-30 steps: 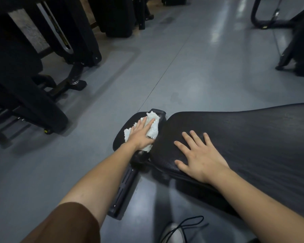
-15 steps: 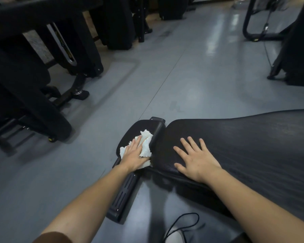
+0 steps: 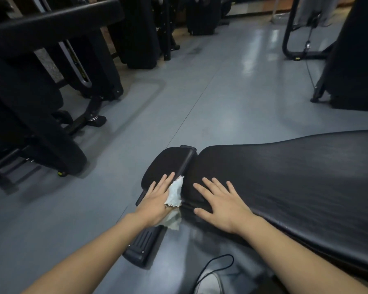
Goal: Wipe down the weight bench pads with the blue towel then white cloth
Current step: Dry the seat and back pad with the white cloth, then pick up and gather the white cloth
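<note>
A black weight bench fills the right of the head view, with a long back pad (image 3: 295, 177) and a small seat pad (image 3: 168, 160) at its left end. My left hand (image 3: 157, 200) lies flat with straight fingers on the near edge of the seat pad, pressing a white cloth (image 3: 175, 194). The cloth bunches out along the hand's right side and hangs off the pad's edge below. My right hand (image 3: 219, 202) rests flat, fingers spread, on the left end of the back pad. No blue towel shows.
The bench's black base foot (image 3: 142, 245) reaches toward me on the grey floor. Black gym machines (image 3: 40, 102) stand at left and back, another frame (image 3: 348, 60) at right. A white shoe (image 3: 210, 283) with a black cord lies near the bottom edge.
My left hand has slid the white cloth toward me across the seat pad to its near edge, where the cloth now bunches and hangs. My right hand has stayed flat on the back pad.
</note>
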A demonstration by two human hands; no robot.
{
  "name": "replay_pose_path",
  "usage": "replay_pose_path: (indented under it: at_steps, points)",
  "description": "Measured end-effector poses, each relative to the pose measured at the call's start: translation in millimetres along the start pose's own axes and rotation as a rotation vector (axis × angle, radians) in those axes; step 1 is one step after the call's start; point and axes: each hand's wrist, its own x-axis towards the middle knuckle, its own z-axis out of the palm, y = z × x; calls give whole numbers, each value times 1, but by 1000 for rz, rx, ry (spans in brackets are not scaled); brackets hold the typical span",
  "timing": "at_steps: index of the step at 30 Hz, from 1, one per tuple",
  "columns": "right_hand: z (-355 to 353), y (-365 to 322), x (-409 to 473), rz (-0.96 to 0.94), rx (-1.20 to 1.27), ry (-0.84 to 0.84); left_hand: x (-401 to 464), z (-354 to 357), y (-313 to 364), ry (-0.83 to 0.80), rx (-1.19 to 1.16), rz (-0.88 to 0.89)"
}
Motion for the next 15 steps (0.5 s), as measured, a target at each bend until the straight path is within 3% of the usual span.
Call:
replay_pose_path:
  at_steps: [9,15]
  points:
    - [-27,-31,-26,59,629,135,-5,-35,89,36,-165,92]
    - [-59,-11,-58,137,693,375,2,-59,142,66,-221,247]
